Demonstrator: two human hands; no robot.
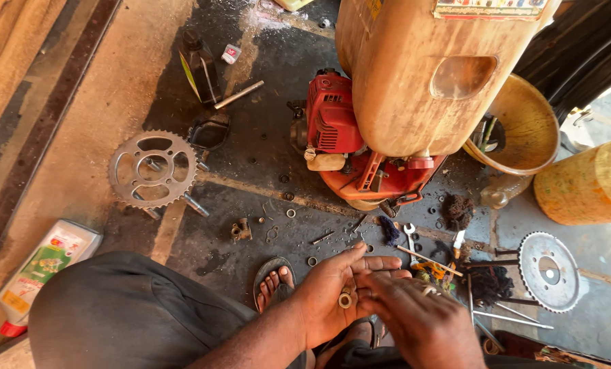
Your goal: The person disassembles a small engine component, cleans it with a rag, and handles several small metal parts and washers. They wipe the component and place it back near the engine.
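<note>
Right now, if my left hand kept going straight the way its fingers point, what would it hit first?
The left hand, open with a small ring on its palm, points right. First in line looks like the yellow-handled tool among the scattered tools, though depth is unclear.
</note>
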